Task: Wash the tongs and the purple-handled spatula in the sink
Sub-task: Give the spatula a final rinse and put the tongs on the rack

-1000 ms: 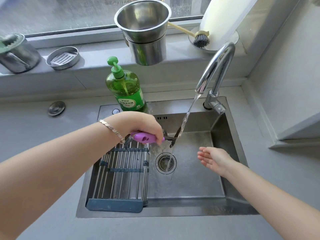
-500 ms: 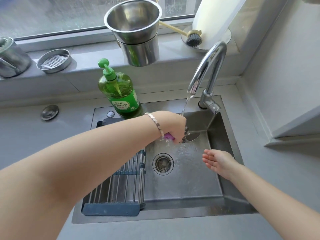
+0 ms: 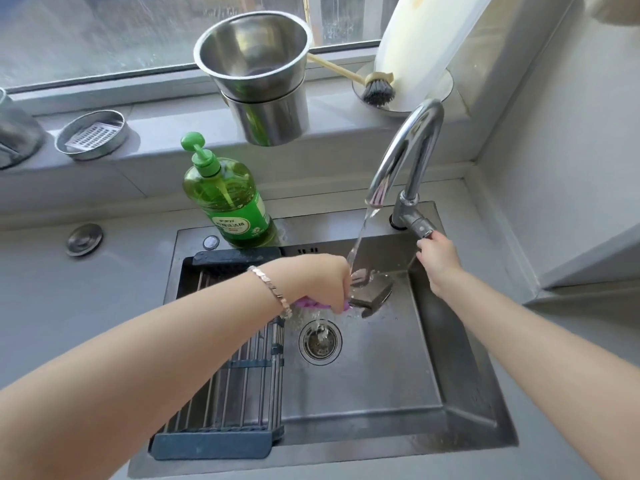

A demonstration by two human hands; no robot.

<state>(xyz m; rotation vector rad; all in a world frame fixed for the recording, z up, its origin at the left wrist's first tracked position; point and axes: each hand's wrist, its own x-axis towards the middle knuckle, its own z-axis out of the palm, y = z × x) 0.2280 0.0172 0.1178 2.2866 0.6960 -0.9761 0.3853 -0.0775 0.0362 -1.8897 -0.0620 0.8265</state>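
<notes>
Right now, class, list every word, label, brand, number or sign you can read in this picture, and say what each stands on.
Label on the green soap bottle: white print on a green band, too small and blurred to read.
No lettering shows on the faucet, the sink, the steel pots or the purple-handled spatula.
So nothing here can be quoted.

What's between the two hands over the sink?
In the head view: the dark blade of the purple-handled spatula, gripped by the left hand under the water stream. The right hand holds the metal tap lever.
</notes>
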